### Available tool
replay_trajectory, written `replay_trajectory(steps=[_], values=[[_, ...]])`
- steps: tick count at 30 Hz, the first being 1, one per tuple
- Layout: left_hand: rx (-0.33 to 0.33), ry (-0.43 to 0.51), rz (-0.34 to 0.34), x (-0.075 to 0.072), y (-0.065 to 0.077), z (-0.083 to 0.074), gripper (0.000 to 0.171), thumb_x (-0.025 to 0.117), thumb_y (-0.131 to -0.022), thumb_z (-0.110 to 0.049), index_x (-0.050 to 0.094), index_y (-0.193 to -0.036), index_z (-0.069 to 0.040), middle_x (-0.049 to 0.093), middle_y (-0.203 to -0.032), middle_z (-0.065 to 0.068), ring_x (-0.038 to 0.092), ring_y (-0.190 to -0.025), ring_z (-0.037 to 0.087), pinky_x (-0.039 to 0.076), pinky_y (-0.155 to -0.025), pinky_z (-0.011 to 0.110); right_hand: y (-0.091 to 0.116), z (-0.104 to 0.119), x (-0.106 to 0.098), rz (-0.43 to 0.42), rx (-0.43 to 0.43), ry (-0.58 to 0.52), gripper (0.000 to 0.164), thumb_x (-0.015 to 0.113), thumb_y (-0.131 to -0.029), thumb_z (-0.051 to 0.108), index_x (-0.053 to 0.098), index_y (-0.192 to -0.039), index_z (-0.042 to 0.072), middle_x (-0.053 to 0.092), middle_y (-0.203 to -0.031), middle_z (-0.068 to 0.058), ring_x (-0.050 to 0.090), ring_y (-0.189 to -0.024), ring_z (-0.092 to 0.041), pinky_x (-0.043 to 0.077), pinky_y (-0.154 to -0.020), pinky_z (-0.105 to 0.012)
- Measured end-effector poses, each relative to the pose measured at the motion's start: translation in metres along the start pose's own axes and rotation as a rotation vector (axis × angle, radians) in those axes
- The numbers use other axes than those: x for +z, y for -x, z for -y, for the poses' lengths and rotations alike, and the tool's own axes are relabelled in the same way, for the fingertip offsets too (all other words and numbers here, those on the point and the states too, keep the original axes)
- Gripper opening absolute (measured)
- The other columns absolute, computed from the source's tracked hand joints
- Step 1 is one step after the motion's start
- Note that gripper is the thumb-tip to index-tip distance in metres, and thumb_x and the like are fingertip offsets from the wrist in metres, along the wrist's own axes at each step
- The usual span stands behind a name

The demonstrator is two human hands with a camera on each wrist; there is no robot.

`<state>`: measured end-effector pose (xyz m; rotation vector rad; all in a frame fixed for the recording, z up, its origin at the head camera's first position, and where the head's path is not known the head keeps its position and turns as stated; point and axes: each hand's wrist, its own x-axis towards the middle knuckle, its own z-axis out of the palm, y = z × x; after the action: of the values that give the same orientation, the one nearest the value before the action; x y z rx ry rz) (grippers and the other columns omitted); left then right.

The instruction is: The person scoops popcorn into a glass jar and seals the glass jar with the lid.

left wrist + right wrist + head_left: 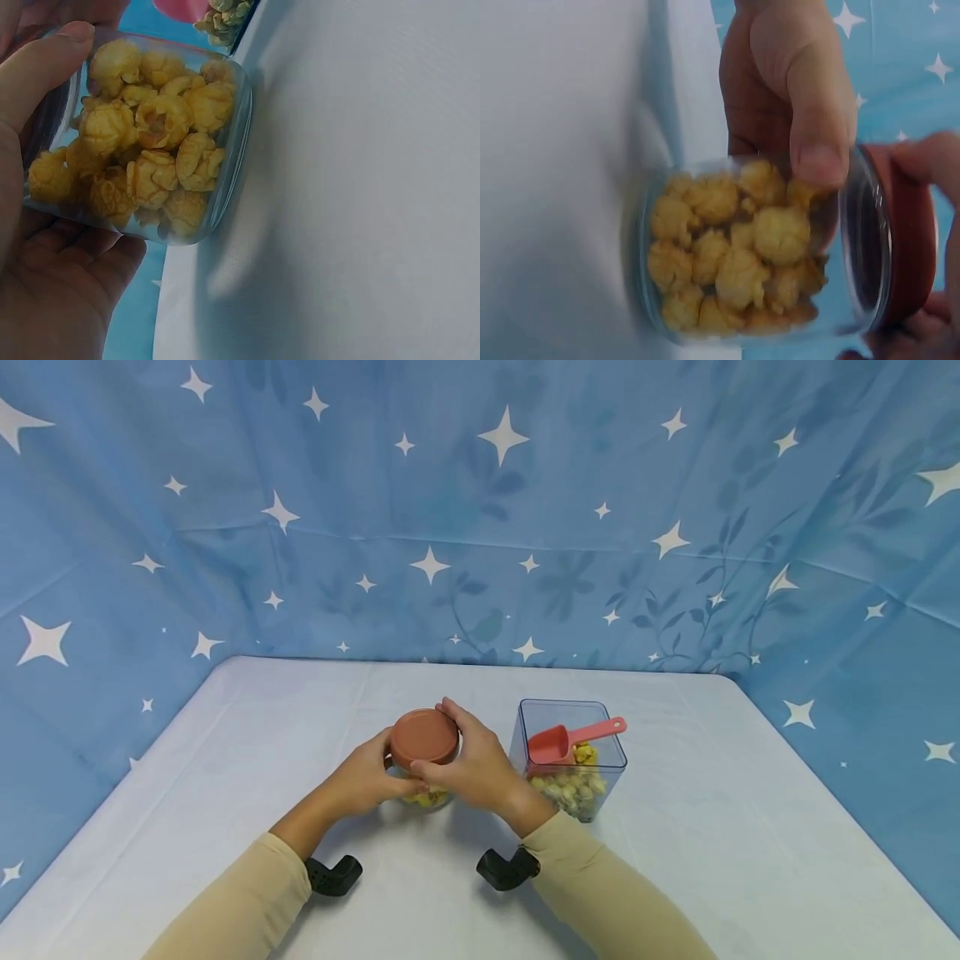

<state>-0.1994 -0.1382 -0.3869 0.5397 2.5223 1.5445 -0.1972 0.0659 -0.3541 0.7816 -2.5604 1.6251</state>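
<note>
A clear jar (238, 150) of yellow caramel popcorn (727, 255) stands between both hands, its brown-red lid (424, 737) on top. My left hand (366, 779) grips the jar's side, with the thumb pressed across its front in the right wrist view. From the other side, my right hand (480, 767) holds the lid by its edge, thumb at the near rim and fingers at the far side. The lid's underside meets the jar's mouth in the right wrist view.
Just right of the hands, a clear square container (517, 752) holds more popcorn (573, 789). A pink scoop (551, 745) lies in it, its handle over the right rim. White cloth covers the table (720, 827); a blue star-patterned curtain (465, 510) hangs behind.
</note>
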Motion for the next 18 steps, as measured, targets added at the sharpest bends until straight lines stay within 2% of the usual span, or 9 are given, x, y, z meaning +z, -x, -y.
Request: replay_trajectory(steps=[5, 7, 10, 14, 18], values=[[-0.01, 0.0, 0.0, 0.0005, 0.0008, -0.0013, 0.082, 0.085, -0.08, -0.029, 0.043, -0.147, -0.006, 0.055, -0.138, 0.008, 0.049, -0.131, 0.032, 0.043, -0.103, 0.053, 0.0031, 0.0041, 0.0055, -0.113, 0.029, 0.094, 0.098, 0.086, -0.078, 0.036, 0.035, -0.15, -0.007, 0.053, -0.136, -0.016, 0.057, -0.117, -0.028, 0.053, -0.093, -0.043], [-0.004, 0.007, 0.004, 0.0005, 0.0008, -0.0014, 0.082, 0.084, -0.081, -0.028, 0.042, -0.148, -0.006, 0.055, -0.138, 0.009, 0.049, -0.131, 0.032, 0.044, -0.103, 0.053, 0.0033, 0.0051, 0.0063, -0.133, 0.042, 0.13, 0.102, 0.088, -0.076, 0.039, 0.034, -0.151, -0.006, 0.052, -0.133, -0.015, 0.056, -0.115, -0.027, 0.053, -0.091, -0.043], [0.007, 0.016, 0.011, 0.0007, 0.0008, -0.0013, 0.083, 0.084, -0.082, -0.027, 0.041, -0.148, -0.005, 0.054, -0.139, 0.009, 0.048, -0.132, 0.033, 0.043, -0.104, 0.053, 0.0023, 0.0039, 0.0032, -0.086, 0.038, 0.137, 0.103, 0.086, -0.079, 0.038, 0.029, -0.153, -0.006, 0.049, -0.139, -0.015, 0.054, -0.119, -0.027, 0.051, -0.095, -0.044], [0.008, 0.013, 0.005, 0.0009, 0.0011, -0.0014, 0.084, 0.085, -0.081, -0.027, 0.04, -0.149, -0.005, 0.054, -0.14, 0.01, 0.047, -0.133, 0.033, 0.041, -0.106, 0.053, 0.0014, 0.0019, -0.0031, 0.014, 0.014, 0.087, 0.093, 0.079, -0.086, 0.031, 0.026, -0.155, -0.003, 0.044, -0.15, -0.014, 0.051, -0.13, -0.027, 0.045, -0.104, -0.045], [-0.004, 0.001, -0.004, 0.001, 0.0019, -0.0016, 0.084, 0.085, -0.081, -0.028, 0.04, -0.149, -0.005, 0.054, -0.14, 0.01, 0.047, -0.133, 0.034, 0.041, -0.106, 0.054, 0.0023, 0.0026, -0.0019, -0.006, -0.004, 0.066, 0.09, 0.079, -0.086, 0.029, 0.031, -0.153, -0.005, 0.048, -0.147, -0.015, 0.053, -0.127, -0.027, 0.048, -0.102, -0.044]])
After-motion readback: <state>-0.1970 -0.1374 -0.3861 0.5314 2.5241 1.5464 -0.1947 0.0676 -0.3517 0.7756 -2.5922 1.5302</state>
